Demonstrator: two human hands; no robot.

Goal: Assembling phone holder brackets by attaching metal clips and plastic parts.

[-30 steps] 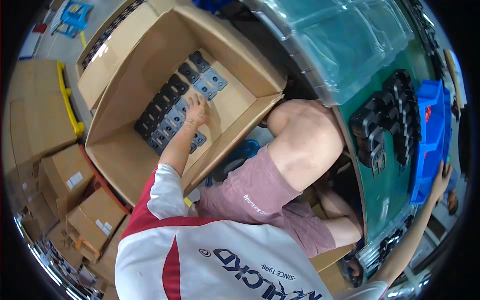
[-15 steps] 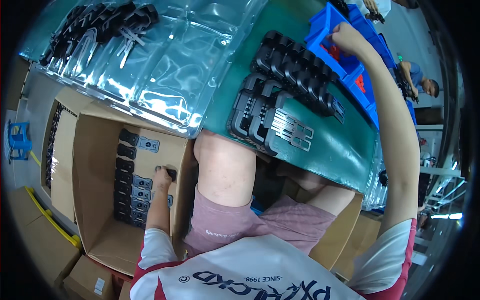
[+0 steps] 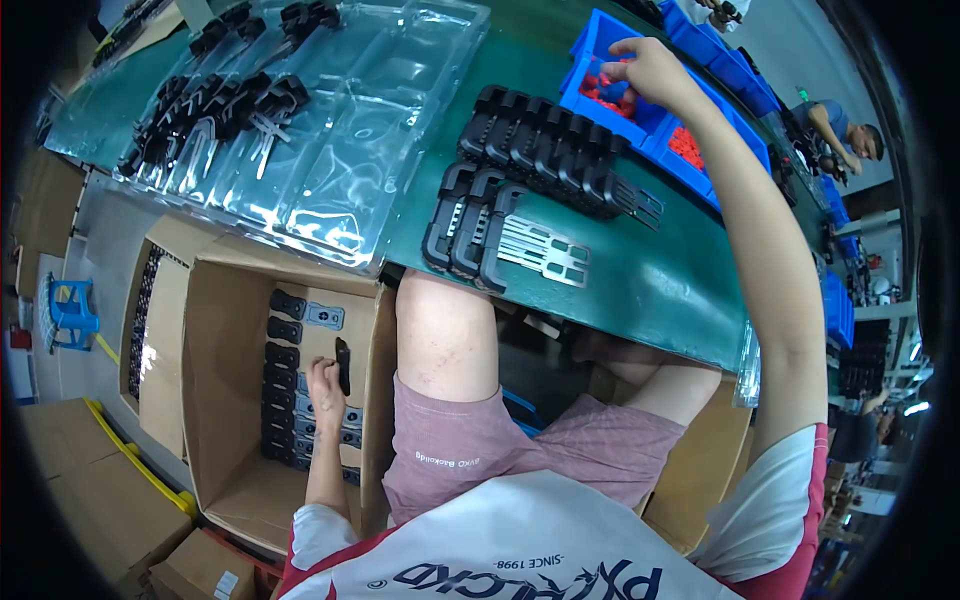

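Observation:
Inside the cardboard box at lower left, my left hand (image 3: 326,392) is closed on the edge of a black plastic part (image 3: 343,366), which stands upright beside the fingers. Rows of black and grey plates (image 3: 281,385) lie in that box, partly covered by my hand and forearm. My right hand (image 3: 652,76) is over the far blue bin (image 3: 590,47), its fingers apart and pointing left above small red pieces (image 3: 604,98). Near the bin, two rows of black frame-like parts (image 3: 540,140) stand on the green table, with silver metal strips (image 3: 545,248) at their right ends.
A clear plastic tray (image 3: 350,130) on the left of the table carries black clamp-like parts (image 3: 215,120). Beside it, the open cardboard box (image 3: 232,300) stands against my left leg. Another blue bin section (image 3: 715,145) holds red pieces. A co-worker (image 3: 830,130) sits at far right.
My view has shifted, moving the scene in the picture. The right hand's fingers have gone from curled to stretched apart. The black part by my left hand now stands upright.

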